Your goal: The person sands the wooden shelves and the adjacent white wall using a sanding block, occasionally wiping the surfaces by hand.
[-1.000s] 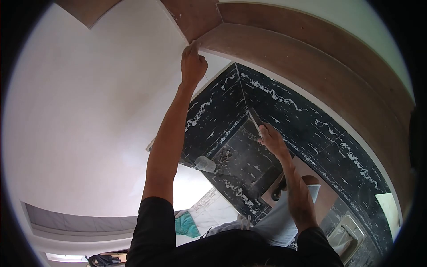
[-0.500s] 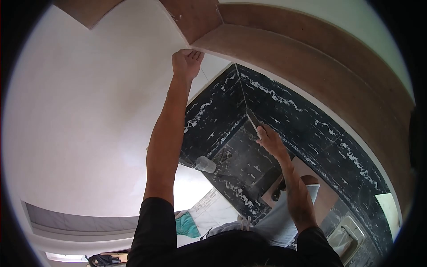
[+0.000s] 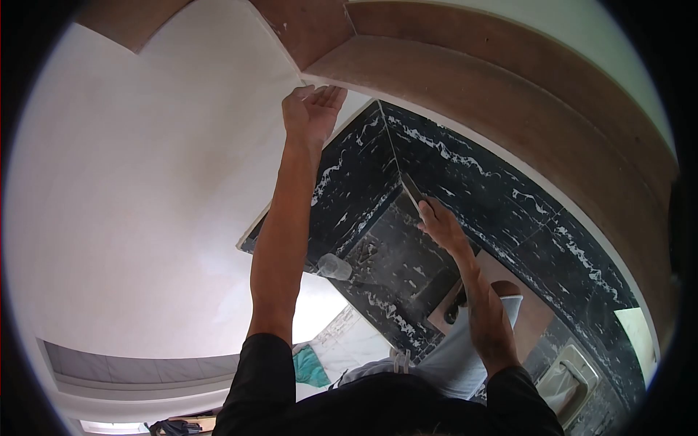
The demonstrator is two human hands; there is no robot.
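My left hand (image 3: 314, 112) is raised to the lower edge of a brown wooden shelf (image 3: 465, 83), palm showing and fingers stretched out, the fingertips right at the edge near its corner. In my right hand (image 3: 440, 224) is a flat, narrow scraper (image 3: 411, 189), its dark blade pointing up toward the corner seam of the black marble-patterned wall tiles (image 3: 465, 160). Part of the scraper is hidden by my fingers. Below the hands lies a dark, dusty counter (image 3: 396, 251).
A clear plastic cup (image 3: 334, 267) lies on the counter's left side, with crumbs of debris beside it. A sink (image 3: 571, 385) is at the lower right. A white wall (image 3: 145, 189) fills the left. A green cloth (image 3: 310, 367) lies at the lower left.
My left hand has shifted slightly right along the shelf edge, its fingers now more extended and the palm turned further into view. My right hand stays close to the tile corner with the scraper.
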